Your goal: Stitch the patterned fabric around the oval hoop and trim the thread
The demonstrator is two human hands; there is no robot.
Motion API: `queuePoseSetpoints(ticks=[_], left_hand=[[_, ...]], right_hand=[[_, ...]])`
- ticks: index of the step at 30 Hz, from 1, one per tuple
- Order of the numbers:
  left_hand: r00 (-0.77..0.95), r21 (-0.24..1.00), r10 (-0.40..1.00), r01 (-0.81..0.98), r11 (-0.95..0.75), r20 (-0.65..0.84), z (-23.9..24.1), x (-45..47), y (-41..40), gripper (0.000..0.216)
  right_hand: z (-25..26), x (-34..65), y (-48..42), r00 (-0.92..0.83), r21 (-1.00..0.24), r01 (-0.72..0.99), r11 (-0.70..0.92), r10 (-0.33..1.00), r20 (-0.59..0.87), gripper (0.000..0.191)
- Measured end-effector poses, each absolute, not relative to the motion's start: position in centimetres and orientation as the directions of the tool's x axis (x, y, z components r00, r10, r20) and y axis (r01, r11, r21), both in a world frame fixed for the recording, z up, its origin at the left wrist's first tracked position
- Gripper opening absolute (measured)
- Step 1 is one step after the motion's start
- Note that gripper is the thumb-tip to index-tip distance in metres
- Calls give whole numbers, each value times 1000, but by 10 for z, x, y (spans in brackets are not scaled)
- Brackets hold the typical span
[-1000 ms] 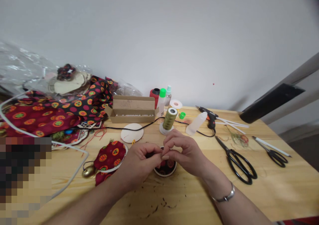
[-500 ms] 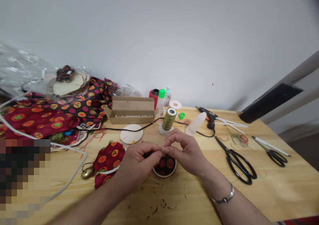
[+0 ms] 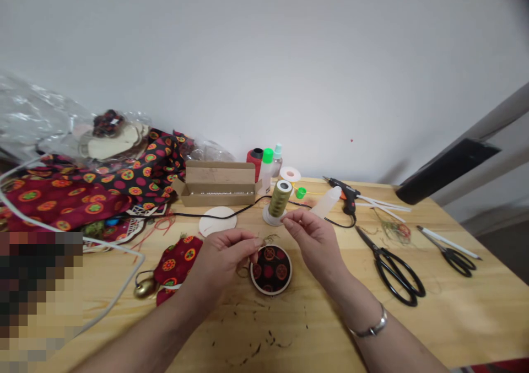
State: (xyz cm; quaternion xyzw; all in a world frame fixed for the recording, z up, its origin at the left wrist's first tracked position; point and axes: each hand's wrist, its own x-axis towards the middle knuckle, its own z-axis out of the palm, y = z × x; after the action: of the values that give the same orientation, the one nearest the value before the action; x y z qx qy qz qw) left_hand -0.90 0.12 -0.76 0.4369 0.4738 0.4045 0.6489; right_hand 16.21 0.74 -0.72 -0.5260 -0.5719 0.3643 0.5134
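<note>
My left hand pinches olive-green thread, whose loose loops show just past the fingertips. My right hand is raised a little to the right, thumb and forefinger pressed together; what lies between them is too small to make out. Below and between both hands, a round disc covered in dark patterned fabric, with a pale rim, lies flat on the wooden table. Behind the right fingertips stands a spool of olive-green thread. Red patterned fabric pieces lie partly hidden behind my left hand.
Black-handled scissors and smaller scissors lie at right. A glue gun and white bottle are farther back. An open cardboard box, white disc, brass bell and fabric heap occupy the left.
My hands have moved apart from their meeting point over the fabric disc. The right hand has shifted right and up, and the disc and loose thread now show between them.
</note>
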Motion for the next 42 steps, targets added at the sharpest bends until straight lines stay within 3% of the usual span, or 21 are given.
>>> queuePoseSetpoints(ticks=[3,5,10,13,16,22,31,36,42], left_hand=[[200,911,928,-210,354,-314,-8,-9,4,12],[194,889,922,-259,377,-335,-7,-8,5,12],[235,850,905,-323,416,-354,-6,-9,8,13],[282,834,893,-338,436,-352,-6,-9,9,14],[309,839,888,-326,435,-340,-6,-9,8,14],[323,917,896,-156,368,-305,-6,-8,3,15],[394,968,886,48,245,-244,-4,-8,0,16],[386,975,896,122,186,-219,-4,-7,0,18],[420,971,875,107,215,-240,-6,-5,-2,15]], right_hand=[[-10,162,8,71,-938,284,200,971,228,5],[-10,161,7,50,-895,341,286,946,321,5],[-10,163,5,-141,-673,458,581,795,590,15],[-10,164,4,-277,-555,483,677,719,637,20],[-9,162,3,-336,-522,460,718,685,646,17],[-5,160,2,-296,-593,377,712,699,651,15],[-10,160,1,-297,-759,281,587,806,513,5],[-10,162,3,-310,-853,223,472,864,397,34],[-7,165,5,-402,-916,118,383,862,309,19]])
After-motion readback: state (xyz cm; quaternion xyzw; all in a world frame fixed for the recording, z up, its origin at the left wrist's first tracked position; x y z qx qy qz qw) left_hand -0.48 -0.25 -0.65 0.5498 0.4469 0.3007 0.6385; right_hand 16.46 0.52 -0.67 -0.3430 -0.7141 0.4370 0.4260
